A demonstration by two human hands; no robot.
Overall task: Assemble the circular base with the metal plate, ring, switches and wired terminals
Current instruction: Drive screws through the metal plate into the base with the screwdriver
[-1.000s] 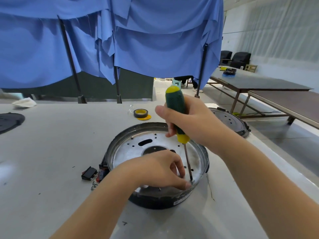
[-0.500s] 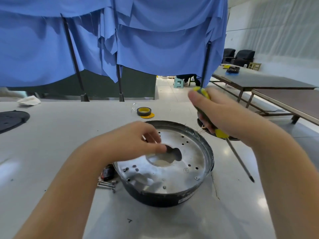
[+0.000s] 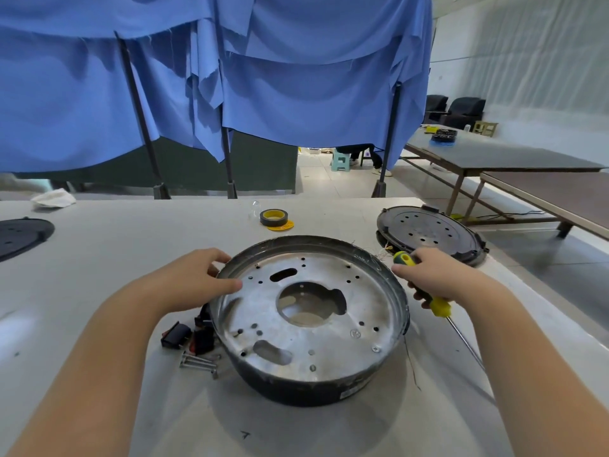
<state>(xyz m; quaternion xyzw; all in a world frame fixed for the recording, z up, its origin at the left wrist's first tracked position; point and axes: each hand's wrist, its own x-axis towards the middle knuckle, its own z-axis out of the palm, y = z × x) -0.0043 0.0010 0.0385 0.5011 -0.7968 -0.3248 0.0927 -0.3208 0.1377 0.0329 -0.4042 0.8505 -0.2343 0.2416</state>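
The black circular base (image 3: pixel 306 390) stands in the middle of the white table with a perforated metal plate (image 3: pixel 329 341) seated inside its rim. My left hand (image 3: pixel 194 278) holds the base's left rim, thumb on the inner side and fingers outside. My right hand (image 3: pixel 428 275) grips a green-and-yellow screwdriver (image 3: pixel 438 306) just right of the base, its shaft slanting down toward the table. Black and red rocker switches (image 3: pixel 189 338) and several long screws (image 3: pixel 199 361) lie at the base's left foot.
A second black round disc (image 3: pixel 428 232) lies behind my right hand near the table's right edge. A roll of black and yellow tape (image 3: pixel 275 219) sits behind the base. Another dark disc (image 3: pixel 19 235) and a white cloth (image 3: pixel 54 197) are at far left. Blue curtains hang beyond.
My right hand lifted the screwdriver out of the plate and carried it to the right of the base. My left hand left the plate and took hold of the left rim.
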